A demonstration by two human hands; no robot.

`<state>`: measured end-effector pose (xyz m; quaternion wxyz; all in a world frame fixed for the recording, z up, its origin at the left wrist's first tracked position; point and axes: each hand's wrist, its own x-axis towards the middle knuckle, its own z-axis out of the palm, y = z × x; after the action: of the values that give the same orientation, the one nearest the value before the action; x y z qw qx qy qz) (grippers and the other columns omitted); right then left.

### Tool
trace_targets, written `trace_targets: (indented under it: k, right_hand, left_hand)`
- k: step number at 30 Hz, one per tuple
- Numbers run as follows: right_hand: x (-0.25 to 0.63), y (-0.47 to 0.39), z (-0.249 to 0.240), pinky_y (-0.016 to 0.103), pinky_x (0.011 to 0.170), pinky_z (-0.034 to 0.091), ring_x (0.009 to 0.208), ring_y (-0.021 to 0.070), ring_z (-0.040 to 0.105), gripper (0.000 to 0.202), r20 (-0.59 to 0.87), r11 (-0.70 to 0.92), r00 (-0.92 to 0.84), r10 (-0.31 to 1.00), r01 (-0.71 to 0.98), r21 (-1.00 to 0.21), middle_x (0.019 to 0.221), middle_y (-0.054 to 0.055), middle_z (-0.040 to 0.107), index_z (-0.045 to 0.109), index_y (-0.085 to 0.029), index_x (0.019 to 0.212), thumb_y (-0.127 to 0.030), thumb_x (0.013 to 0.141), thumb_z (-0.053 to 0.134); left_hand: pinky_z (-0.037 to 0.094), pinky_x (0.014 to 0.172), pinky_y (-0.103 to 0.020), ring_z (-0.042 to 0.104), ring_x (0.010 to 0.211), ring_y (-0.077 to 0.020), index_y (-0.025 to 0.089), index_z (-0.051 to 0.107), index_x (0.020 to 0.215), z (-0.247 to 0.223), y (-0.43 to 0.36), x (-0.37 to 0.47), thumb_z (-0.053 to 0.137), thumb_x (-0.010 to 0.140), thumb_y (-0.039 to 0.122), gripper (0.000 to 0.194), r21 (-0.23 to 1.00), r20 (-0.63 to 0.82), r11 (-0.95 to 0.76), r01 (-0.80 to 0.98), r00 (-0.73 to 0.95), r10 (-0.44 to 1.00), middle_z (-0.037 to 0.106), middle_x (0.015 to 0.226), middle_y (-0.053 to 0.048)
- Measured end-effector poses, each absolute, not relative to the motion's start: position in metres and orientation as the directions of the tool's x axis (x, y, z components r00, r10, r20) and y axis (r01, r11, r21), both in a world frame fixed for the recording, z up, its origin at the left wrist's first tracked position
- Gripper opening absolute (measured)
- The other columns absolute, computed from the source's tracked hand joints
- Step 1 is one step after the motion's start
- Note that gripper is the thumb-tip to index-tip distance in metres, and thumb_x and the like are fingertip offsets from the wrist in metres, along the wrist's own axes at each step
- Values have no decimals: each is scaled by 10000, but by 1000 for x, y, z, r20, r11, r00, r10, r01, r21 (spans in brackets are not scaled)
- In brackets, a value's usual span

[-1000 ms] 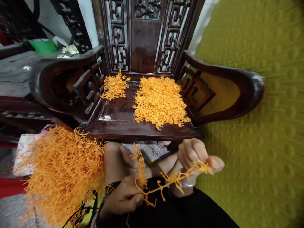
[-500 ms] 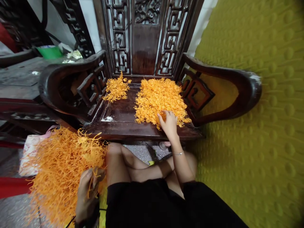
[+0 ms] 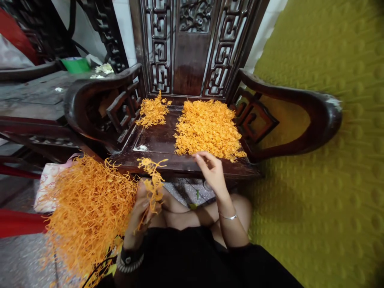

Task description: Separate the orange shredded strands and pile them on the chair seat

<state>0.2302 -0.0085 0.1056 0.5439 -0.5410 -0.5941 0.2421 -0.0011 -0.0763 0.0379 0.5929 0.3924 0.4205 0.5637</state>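
My left hand is closed round an orange branching strand, which stands up above the fingers over my lap. A big heap of loose orange strands lies to the left of it. Just off the front edge of the dark wooden seat, my right hand has thumb and fingertips brought together; whatever they hold, if anything, is too small to make out. Behind that hand, a wide orange pile covers the right part of the seat. A smaller orange pile sits at the back left.
Curved wooden armrests flank the seat, with a carved backrest behind. At the left, a side table bears a green container. A pale patterned bag is beside the heap. A textured yellow-green surface spans the right.
My left hand has moved up and right from the heap, bringing a strand over my lap. My right hand has drawn back from the wide pile to the seat's front edge.
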Motion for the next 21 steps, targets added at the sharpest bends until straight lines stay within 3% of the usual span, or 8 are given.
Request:
trace_targets:
  k: [3, 5, 7, 9, 12, 17, 19, 21]
  right_hand:
    - [211, -13, 106, 311, 806, 474, 824, 171, 611, 338, 270, 274, -65, 961, 57, -960, 875, 45, 684, 685, -212, 1007, -508, 882, 580]
    - [200, -13, 105, 299, 788, 481, 790, 151, 605, 416, 227, 196, -228, 947, -152, -969, 917, 46, 686, 673, -231, 1090, -570, 881, 556]
    - [192, -12, 103, 293, 716, 485, 715, 142, 592, 525, 152, 47, -367, 918, -281, -958, 911, 54, 684, 676, -236, 1084, -672, 879, 469]
    - [188, -10, 104, 287, 628, 469, 651, 144, 572, 641, 57, -87, -448, 892, -295, -952, 835, 59, 671, 698, -226, 978, -759, 864, 361]
    - [194, -7, 108, 271, 574, 436, 598, 133, 532, 622, 16, -86, -393, 919, -241, -967, 711, 39, 630, 704, -209, 806, -753, 852, 406]
    - [212, -5, 111, 248, 654, 459, 645, 113, 561, 257, 51, 16, -309, 950, -116, -993, 694, 0, 647, 709, -193, 741, -446, 773, 735]
    - [215, -6, 110, 252, 654, 471, 651, 116, 580, 190, 67, 33, -250, 966, -139, -990, 715, 0, 667, 714, -199, 738, -374, 721, 784]
    - [215, -11, 110, 262, 669, 486, 655, 117, 594, 152, 142, 123, -67, 988, -230, -965, 729, -3, 675, 719, -217, 735, -352, 714, 786]
  left_hand:
    - [203, 386, -248, 191, 360, -78, 215, 286, 415, 40, -69, 12, 630, 756, 578, 606, 775, -70, 289, -562, 378, 923, 214, 374, 60]
    - [130, 365, -238, 103, 318, -59, 220, 198, 392, 41, -66, 18, 608, 757, 591, 663, 696, -42, 435, -572, 572, 819, 103, 322, 78]
    - [89, 344, -232, 45, 290, -51, 228, 144, 391, 40, -64, 22, 599, 754, 591, 686, 665, -43, 515, -541, 661, 749, 26, 289, 88]
    - [68, 340, -225, 7, 293, -49, 229, 126, 416, 39, -63, 23, 592, 767, 559, 670, 646, -70, 576, -500, 713, 697, -11, 287, 97]
    - [73, 352, -217, 8, 312, -51, 221, 138, 454, 39, -62, 23, 597, 781, 502, 630, 629, -106, 638, -444, 764, 637, 2, 299, 101]
    - [87, 377, -226, 47, 325, -46, 217, 189, 446, 30, -65, 18, 584, 807, 488, 600, 646, -129, 652, -396, 786, 605, 70, 314, 102]
    - [90, 385, -232, 58, 332, -45, 221, 190, 441, 26, -68, 18, 571, 822, 492, 604, 662, -128, 639, -392, 781, 612, 84, 329, 102]
    - [88, 380, -235, 63, 331, -44, 227, 190, 440, 27, -70, 19, 576, 820, 517, 614, 682, -117, 620, -387, 780, 615, 80, 336, 106]
